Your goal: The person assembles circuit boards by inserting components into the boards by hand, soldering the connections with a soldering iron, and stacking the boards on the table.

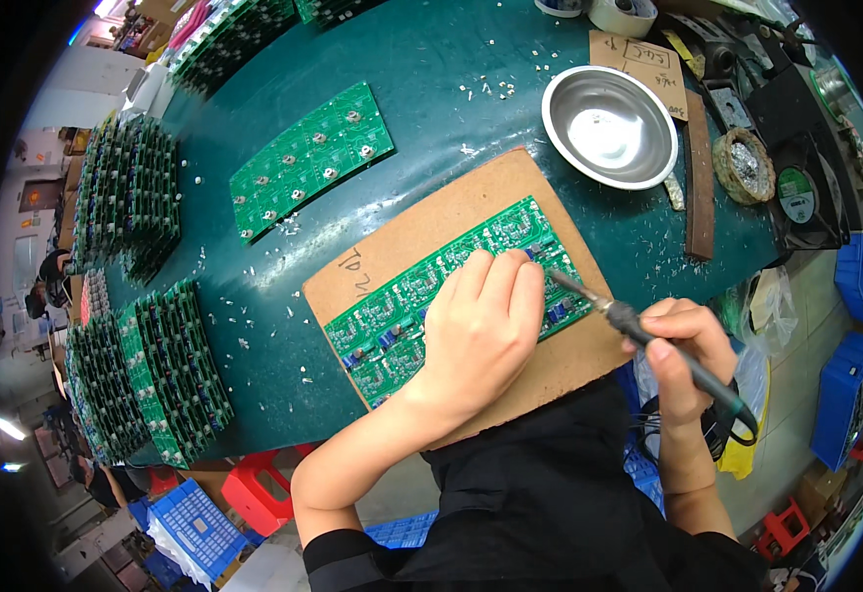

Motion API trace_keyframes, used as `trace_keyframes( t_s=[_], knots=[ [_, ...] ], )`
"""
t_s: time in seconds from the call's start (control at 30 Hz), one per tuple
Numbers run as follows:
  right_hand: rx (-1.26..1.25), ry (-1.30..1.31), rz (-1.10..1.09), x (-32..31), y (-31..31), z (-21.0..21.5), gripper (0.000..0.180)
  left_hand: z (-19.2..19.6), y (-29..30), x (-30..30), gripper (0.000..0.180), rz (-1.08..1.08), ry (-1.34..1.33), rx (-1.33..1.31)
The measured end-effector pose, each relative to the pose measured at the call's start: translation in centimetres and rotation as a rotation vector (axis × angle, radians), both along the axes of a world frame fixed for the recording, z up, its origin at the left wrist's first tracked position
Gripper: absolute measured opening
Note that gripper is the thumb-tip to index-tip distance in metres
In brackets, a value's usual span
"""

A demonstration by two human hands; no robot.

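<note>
A green circuit board [392, 296] packed with small parts and blue components lies aslant on a brown cardboard sheet [495, 183]. My left hand [486, 321] rests over the board's middle with its fingers curled down, hiding whatever is between their tips. In my right hand [688, 350] is a soldering iron [629, 321], gripped by its dark handle like a pen. The iron's metal tip points at the far right part of the board, close to my left fingertips; whether it touches is hard to tell.
Another green board [313, 163] with round metal parts lies farther back on the green tabletop [431, 99]. Stacked boards [125, 197] line the left side. A steel bowl [609, 128], a wooden strip [699, 178] and a small round container [744, 166] stand at right. Clipped bits litter the table.
</note>
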State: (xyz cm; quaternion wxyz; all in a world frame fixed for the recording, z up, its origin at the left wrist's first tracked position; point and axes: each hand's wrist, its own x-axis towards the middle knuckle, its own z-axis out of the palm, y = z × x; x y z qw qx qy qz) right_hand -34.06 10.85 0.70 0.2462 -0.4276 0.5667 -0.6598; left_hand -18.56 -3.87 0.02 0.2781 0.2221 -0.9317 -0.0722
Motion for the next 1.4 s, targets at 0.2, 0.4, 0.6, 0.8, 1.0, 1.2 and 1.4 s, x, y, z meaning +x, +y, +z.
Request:
trace_keyframes(
  t_s=[0.2,0.4,0.6,0.8,1.0,1.2,1.4],
  knots=[
    [0.195,0.525,-0.621,-6.2,-0.8,0.9,0.022,0.8,-0.2,-0.3,0.018,0.001,0.058,0.030],
    [0.224,0.847,-0.624,-8.4,0.2,-1.7,0.027,1.3,0.5,1.0,0.015,0.024,0.067,0.073],
    [0.078,0.379,-0.235,-1.4,-0.2,-2.7,0.018,3.6,0.9,4.8,0.012,-0.038,0.144,0.329],
    [0.164,0.933,-0.106,1.2,-1.4,-1.0,0.029,3.2,0.0,14.2,0.029,0.580,0.157,0.306],
    [0.279,0.230,-0.067,2.6,-1.3,-1.1,0.033,0.7,0.5,15.9,0.036,0.589,0.422,0.981],
    [-0.119,-0.206,-0.065,4.0,-2.5,4.8,0.032,1.5,0.2,15.7,0.031,0.462,0.766,0.640],
    [-0.242,0.210,0.006,3.6,-4.2,4.0,0.020,-0.6,-3.2,15.6,0.029,0.488,0.465,0.128]
  ],
)
